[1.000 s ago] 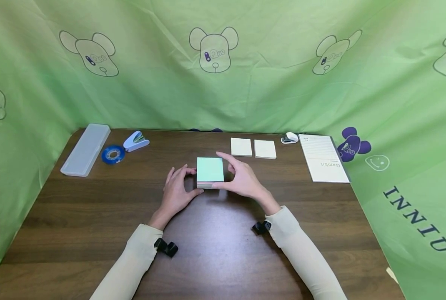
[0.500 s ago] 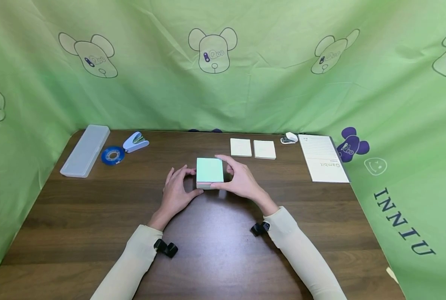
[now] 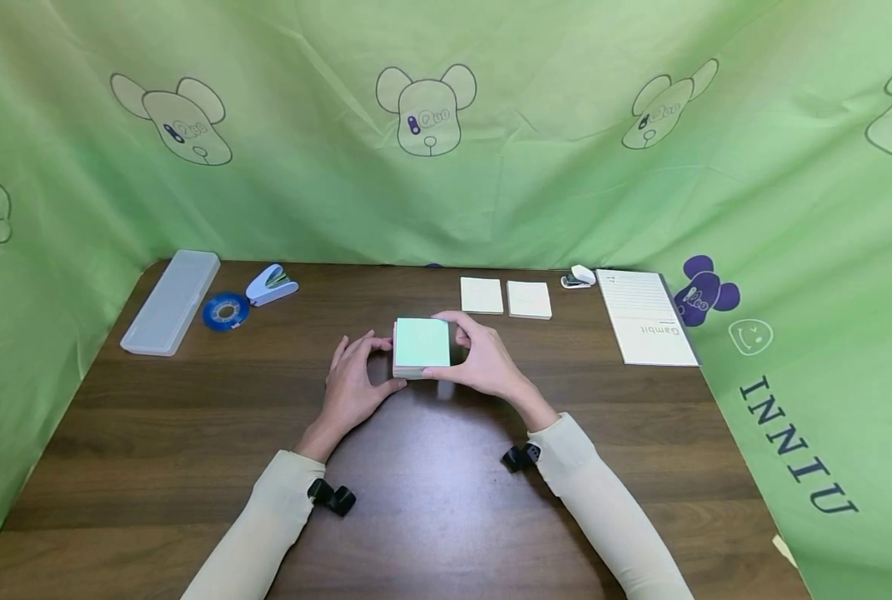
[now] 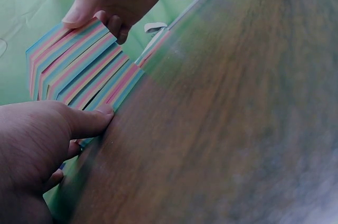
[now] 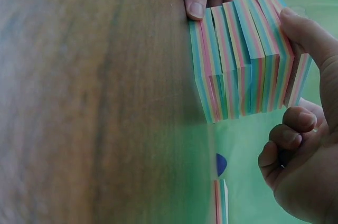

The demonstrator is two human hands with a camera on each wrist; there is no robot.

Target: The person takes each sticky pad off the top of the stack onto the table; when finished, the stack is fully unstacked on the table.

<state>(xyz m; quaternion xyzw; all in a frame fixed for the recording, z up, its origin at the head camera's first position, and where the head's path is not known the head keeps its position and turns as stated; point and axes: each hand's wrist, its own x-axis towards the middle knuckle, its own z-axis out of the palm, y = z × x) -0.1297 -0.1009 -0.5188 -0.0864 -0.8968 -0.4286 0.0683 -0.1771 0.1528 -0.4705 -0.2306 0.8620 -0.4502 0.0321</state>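
Note:
A thick block of note paper (image 3: 420, 344) with a mint-green top and striped coloured layers lies mid-table. My right hand (image 3: 457, 354) grips its upper part, forefinger on the far edge and thumb on the near edge. In the right wrist view the block (image 5: 237, 60) looks fanned in steps, with the thumb (image 5: 309, 36) on its top layers. My left hand (image 3: 374, 367) holds the block's left side. Its thumb (image 4: 90, 121) presses the lowest layers of the block (image 4: 79, 68) near the table.
On the dark wooden table (image 3: 431, 517), two cream note pads (image 3: 482, 295) (image 3: 529, 299), a small white stapler (image 3: 579, 275) and a lined notebook (image 3: 647, 317) lie at the back right. A translucent case (image 3: 171, 298), blue tape roll (image 3: 226, 309) and blue stapler (image 3: 272, 282) lie back left. Green curtains (image 3: 446, 167) enclose three sides.
My right forefinger has come down from above the block onto its far edge. The block's top has slid slightly right. The left hand has stayed put.

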